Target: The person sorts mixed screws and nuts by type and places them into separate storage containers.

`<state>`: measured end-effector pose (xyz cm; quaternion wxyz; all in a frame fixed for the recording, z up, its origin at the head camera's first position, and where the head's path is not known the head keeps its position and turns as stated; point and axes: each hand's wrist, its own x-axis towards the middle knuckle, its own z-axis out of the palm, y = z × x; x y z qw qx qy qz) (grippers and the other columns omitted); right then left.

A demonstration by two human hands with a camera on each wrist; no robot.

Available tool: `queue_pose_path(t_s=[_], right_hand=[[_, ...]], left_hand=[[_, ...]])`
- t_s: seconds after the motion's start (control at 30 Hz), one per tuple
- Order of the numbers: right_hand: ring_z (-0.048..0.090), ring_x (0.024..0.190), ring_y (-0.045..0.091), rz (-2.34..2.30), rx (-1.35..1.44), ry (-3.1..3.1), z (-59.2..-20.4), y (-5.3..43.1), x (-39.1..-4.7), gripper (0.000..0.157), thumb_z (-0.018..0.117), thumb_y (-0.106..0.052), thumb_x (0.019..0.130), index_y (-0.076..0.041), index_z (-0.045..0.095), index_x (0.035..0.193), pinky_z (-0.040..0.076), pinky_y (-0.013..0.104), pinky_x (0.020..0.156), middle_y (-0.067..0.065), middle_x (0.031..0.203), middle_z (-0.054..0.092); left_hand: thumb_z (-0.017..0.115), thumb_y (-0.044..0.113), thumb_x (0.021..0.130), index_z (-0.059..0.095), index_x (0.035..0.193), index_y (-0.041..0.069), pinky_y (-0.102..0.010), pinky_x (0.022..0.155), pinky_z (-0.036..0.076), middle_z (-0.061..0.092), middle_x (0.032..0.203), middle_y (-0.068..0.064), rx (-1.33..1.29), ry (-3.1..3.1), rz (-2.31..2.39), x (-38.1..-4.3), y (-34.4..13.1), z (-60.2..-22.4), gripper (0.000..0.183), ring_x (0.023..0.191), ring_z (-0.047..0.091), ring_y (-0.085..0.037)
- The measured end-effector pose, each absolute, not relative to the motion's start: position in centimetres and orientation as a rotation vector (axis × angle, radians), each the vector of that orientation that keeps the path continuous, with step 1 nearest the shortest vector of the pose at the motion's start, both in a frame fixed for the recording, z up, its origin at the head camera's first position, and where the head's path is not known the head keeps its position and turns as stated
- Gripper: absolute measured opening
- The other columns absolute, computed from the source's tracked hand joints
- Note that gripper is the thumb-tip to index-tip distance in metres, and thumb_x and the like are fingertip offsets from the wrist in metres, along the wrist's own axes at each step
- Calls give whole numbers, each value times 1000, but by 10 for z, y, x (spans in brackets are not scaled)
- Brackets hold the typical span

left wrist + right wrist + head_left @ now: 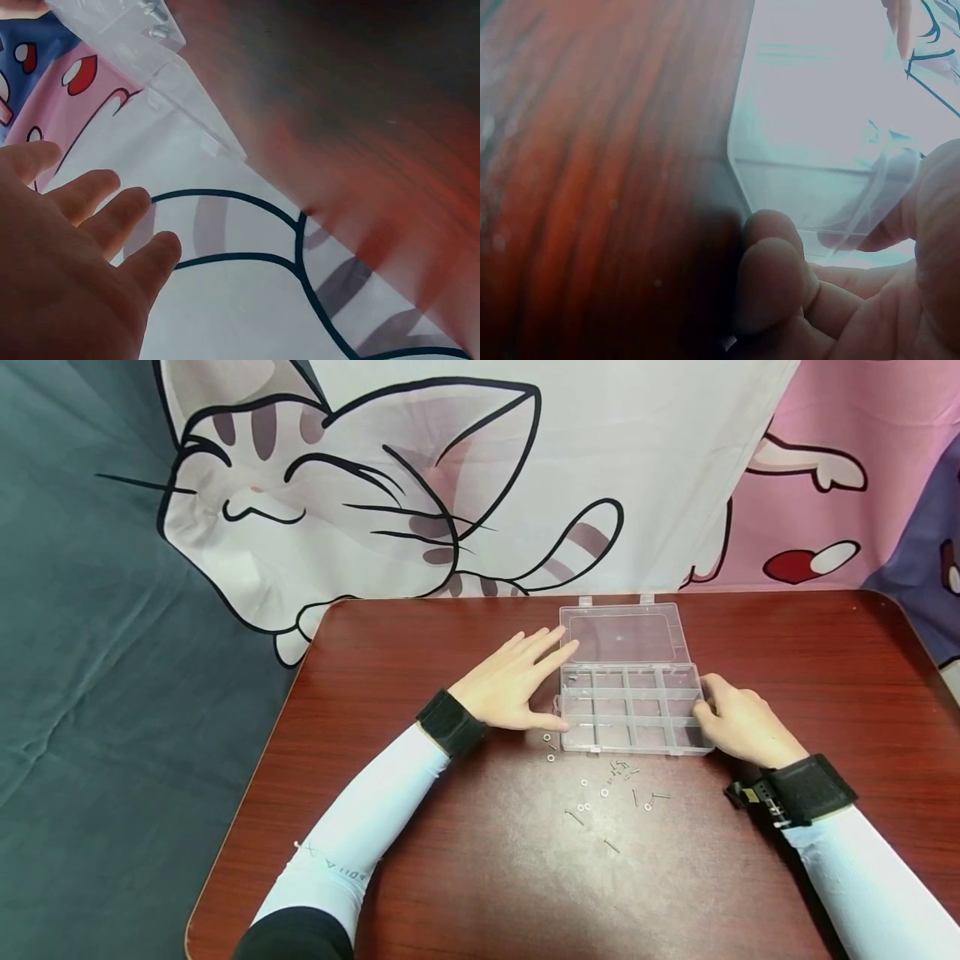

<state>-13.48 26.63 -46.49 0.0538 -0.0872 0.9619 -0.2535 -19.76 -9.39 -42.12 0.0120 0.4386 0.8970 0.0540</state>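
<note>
A clear plastic compartment box [632,718] stands on the table with its lid [624,639] folded back, away from the person. My left hand [513,685] is spread along the box's left side, fingers straight, thumb tip at the front left corner. At the right side, my right hand [746,722] grips the box wall, the thumb over the rim and the other fingers curled against the outside, as the right wrist view shows. Small metal screws [156,16] lie inside one compartment, seen through the plastic in the left wrist view.
In front of the box, several loose screws [619,768] and small pale washers [604,793] lie scattered on the brown wooden table [465,877]. A few more washers [551,758] are near its front left corner. A cat-print cloth [645,452] hangs behind the table's far edge.
</note>
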Motion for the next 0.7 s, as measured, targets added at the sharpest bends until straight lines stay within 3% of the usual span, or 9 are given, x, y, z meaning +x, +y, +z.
queue_pose_path(t_s=[0.23, 0.43, 0.7], right_hand=[[63, 79, 30, -765, -267, 2924, -466, 267, -135, 38, 49, -16, 99, 5, 52, 131, 50, 47, 71, 22, 97, 69], [61, 76, 28, -761, -276, 2937, -466, 268, -136, 36, 49, -15, 98, 3, 53, 129, 47, 42, 68, 17, 90, 67], [63, 79, 30, -769, -264, 2927, -465, 266, -135, 39, 48, -15, 98, 4, 52, 132, 49, 45, 70, 22, 97, 69]], left_hand=[[70, 72, 83, 29, 164, 16, -52, 126, 25, 34, 167, -12, 1371, 2764, 256, -188, -113, -431, 106, 155, 33, -26], [71, 64, 86, 37, 160, 12, -42, 118, 38, 47, 154, -7, 1364, 2766, 319, -181, -121, -441, 97, 140, 48, -21], [74, 42, 91, 63, 138, 16, -37, 100, 48, 60, 127, -1, 1477, 2717, 193, -171, -120, -453, 54, 115, 58, -20]])
